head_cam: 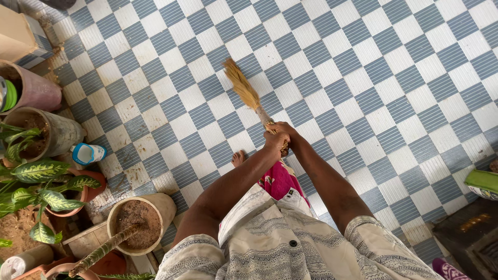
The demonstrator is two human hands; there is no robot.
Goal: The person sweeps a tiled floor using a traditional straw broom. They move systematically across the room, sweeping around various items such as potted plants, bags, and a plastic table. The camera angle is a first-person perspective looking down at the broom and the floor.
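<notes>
Both hands are clamped on the broom (248, 96) handle, the left hand (276, 141) wrapped just under the right hand (282, 128), so close they nearly stack. The straw head rests out ahead on the checked floor (363, 78), angled up and to the left, well apart from the pots. What worries me is that left side: a pot (137, 223) of bare soil with a stick in it stands near the person's left elbow, and a leafy plant (44, 181) and more pots crowd behind it. A wide swing or a backward elbow could, I think, tip soil over the tiles. A small blue-and-white bottle (88, 153) lies on its side there too, easy to knock rolling. The bare foot (238, 157) sits just behind the broom's line; a short pull could rake straw across the toes.
</notes>
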